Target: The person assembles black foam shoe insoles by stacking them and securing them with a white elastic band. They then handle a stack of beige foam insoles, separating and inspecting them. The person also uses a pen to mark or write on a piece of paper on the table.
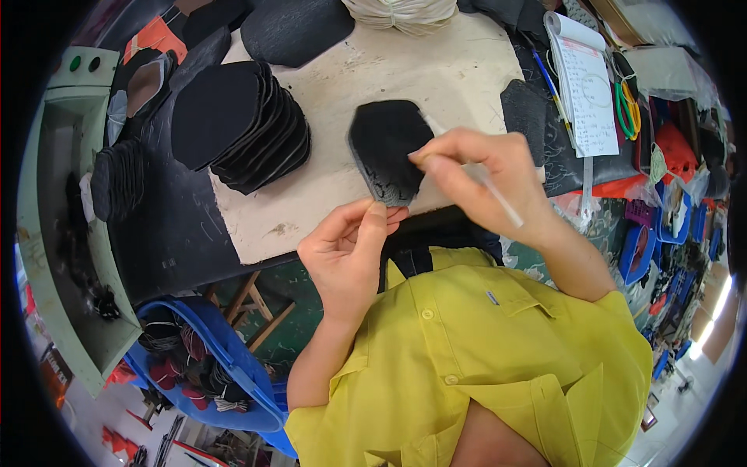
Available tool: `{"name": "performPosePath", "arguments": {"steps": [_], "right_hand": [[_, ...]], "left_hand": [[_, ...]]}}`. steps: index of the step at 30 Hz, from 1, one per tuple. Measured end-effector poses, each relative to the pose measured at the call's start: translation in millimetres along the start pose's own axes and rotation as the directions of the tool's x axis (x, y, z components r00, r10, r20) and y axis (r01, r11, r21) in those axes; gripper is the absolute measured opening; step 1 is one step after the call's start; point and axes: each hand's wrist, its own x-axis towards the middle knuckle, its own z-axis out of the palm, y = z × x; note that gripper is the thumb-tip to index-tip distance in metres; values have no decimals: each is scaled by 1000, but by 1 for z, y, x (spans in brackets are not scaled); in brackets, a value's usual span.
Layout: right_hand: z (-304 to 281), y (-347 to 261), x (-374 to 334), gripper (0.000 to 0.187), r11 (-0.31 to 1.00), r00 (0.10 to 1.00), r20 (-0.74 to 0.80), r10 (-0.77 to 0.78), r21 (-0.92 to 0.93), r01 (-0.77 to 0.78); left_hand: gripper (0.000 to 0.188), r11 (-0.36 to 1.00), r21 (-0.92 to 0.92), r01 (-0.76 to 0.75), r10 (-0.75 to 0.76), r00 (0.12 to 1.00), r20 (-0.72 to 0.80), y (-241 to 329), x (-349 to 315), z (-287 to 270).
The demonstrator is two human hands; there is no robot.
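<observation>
The left hand (350, 241) pinches the bottom edge of a black cloth piece (387, 149) between thumb and fingers. The piece stands just above the edge of the worktop (436, 74), in front of the person's yellow shirt (498, 350). The right hand (486, 179) is closed around a thin white stick (490, 187), with its tip touching the right side of the piece.

The grip is only on one small edge, so the soft piece could bend or slip out and drop. If the stick pushes too hard, the piece may twist away. A tall pile of black pieces (241, 124) leans nearby, and a bump could knock it over.
</observation>
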Motion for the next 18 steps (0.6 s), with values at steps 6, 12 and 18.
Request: {"name": "performPosePath", "arguments": {"steps": [6,12,18], "right_hand": [[16,4,5,28,922,938,121,-326,-179,343],[17,13,19,17,999,988,149,29,-26,-25],[26,11,21,18,998,995,81,51,-34,-48]], "left_hand": [[15,999,48,9,-11,998,60,-10,3,-16],[12,972,144,184,-175,982,-68,-1,0,-26],[12,578,673,-462,587,808,49,-7,-1,-16]]}}
